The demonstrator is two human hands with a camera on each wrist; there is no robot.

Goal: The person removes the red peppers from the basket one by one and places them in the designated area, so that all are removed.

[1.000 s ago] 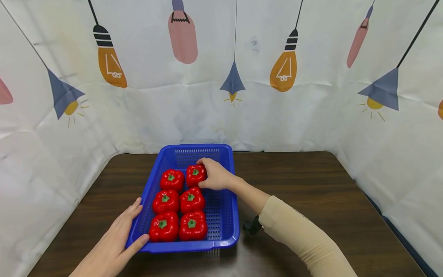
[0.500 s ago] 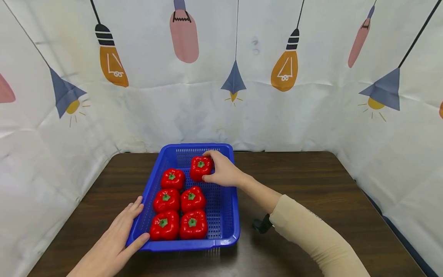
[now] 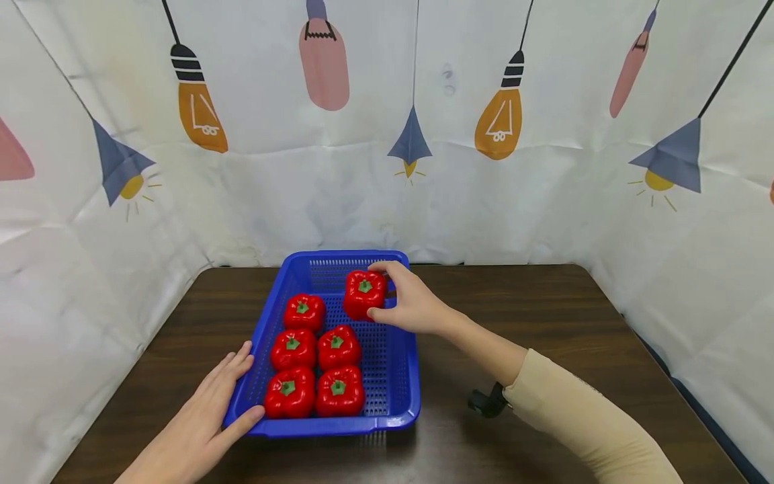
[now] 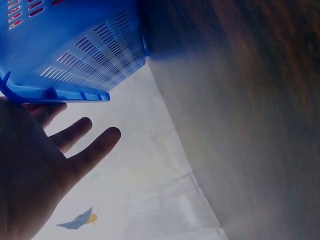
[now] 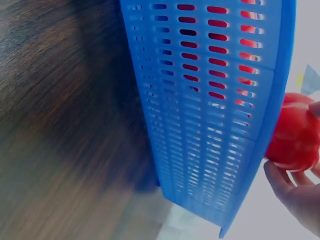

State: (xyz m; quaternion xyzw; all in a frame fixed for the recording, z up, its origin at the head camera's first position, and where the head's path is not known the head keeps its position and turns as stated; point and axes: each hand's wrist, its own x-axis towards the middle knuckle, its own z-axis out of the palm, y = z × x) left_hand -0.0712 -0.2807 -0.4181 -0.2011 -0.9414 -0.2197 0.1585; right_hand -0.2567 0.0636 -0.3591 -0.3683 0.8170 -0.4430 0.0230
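Note:
A blue slotted basket (image 3: 399, 376) stands on a dark wooden table (image 3: 544, 316). Several red bell peppers lie in its left part. My right hand (image 3: 402, 299) grips one red pepper (image 3: 363, 294) and holds it above the basket's far end; this lifted pepper (image 5: 295, 132) also shows past the basket's rim (image 5: 277, 115) in the right wrist view. My left hand (image 3: 208, 410) rests with straight fingers against the basket's near left corner, thumb at the front rim. In the left wrist view the left hand (image 4: 45, 160) lies spread under the basket's edge (image 4: 60, 92).
White sheets printed with lamps and bulbs (image 3: 496, 128) wall the table in at the back and on both sides. A small black object (image 3: 484, 403) sits on the table beneath my right forearm. Bare tabletop stretches to the basket's right.
My right hand has lifted the far right pepper out of its row and carried it up and to the right. The left hand stays on the basket's corner.

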